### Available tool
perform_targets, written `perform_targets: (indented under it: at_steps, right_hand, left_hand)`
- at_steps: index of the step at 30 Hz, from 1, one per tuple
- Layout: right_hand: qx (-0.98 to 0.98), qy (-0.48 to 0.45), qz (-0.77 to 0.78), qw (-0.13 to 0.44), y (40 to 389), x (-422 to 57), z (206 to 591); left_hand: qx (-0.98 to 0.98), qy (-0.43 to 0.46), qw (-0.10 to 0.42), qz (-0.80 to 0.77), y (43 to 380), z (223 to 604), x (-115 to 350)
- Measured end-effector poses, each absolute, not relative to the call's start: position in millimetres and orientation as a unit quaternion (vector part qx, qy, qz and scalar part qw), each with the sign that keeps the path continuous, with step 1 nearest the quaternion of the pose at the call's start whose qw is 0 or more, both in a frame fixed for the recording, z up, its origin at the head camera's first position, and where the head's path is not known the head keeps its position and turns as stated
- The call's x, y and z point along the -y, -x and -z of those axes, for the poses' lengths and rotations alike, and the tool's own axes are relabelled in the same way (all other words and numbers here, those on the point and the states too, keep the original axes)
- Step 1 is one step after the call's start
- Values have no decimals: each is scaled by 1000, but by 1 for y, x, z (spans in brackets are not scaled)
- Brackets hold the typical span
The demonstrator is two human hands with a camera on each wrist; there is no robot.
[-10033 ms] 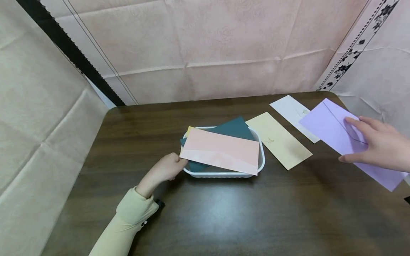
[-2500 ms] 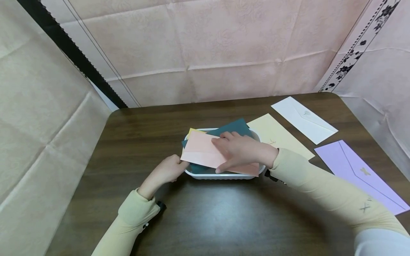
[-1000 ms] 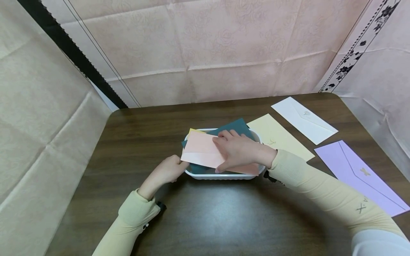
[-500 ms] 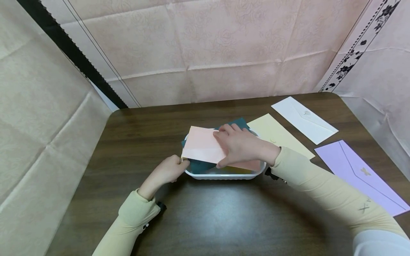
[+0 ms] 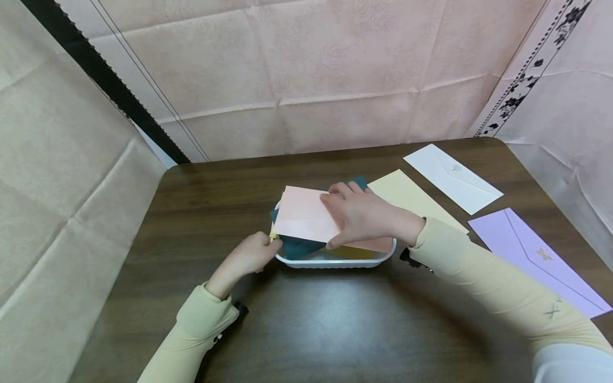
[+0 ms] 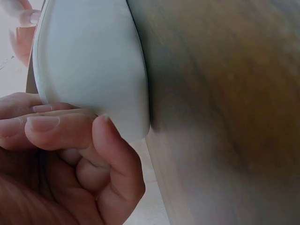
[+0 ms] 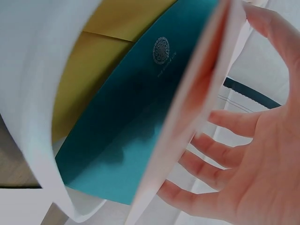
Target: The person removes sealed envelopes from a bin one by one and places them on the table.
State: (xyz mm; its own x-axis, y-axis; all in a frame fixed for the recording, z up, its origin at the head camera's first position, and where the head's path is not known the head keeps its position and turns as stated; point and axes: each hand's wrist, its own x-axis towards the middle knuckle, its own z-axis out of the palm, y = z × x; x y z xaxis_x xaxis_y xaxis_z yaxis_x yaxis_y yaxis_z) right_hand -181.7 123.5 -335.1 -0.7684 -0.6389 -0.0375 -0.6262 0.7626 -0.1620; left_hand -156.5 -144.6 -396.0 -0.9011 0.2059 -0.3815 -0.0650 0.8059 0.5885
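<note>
My right hand [image 5: 366,215] grips a pink envelope [image 5: 304,215] across its width, thumb at the near edge and fingers at the far edge. The envelope is tilted up over a white plastic basket [image 5: 330,264]. Beneath it in the basket lie a dark teal envelope [image 7: 117,126] with a round silver print and a yellow envelope [image 7: 77,84]. At the basket's left end, my left hand [image 5: 251,252] holds the rim, its curled fingers against the white wall [image 6: 93,61] in the left wrist view.
To the basket's right a cream envelope [image 5: 412,197] lies partly under the right forearm. Beyond it are a white envelope [image 5: 455,178] and a purple envelope [image 5: 531,255] near the table's right edge. Pale cloth [image 5: 335,74] hangs behind the brown table [image 5: 306,330].
The purple envelope, held ten seconds ago, now lies on the table. My right hand has since gripped and raised the pink envelope, uncovering more teal and yellow. The left hand stays at the rim.
</note>
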Motion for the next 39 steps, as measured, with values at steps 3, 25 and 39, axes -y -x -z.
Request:
perform_targets:
  at_steps: [3,25,39]
  right_hand:
    - [-936,344,70,37,178,-126,334]
    - [-954,292,66,21,146,-189,324]
    - [-946,317,64,-2,123,-229,325]
  left_hand:
    - [-926,-29,222,-303,157,396,145]
    - [-928,-36,212,-305,157,396,142]
    - [-929,-42,211,-302,156,396,144]
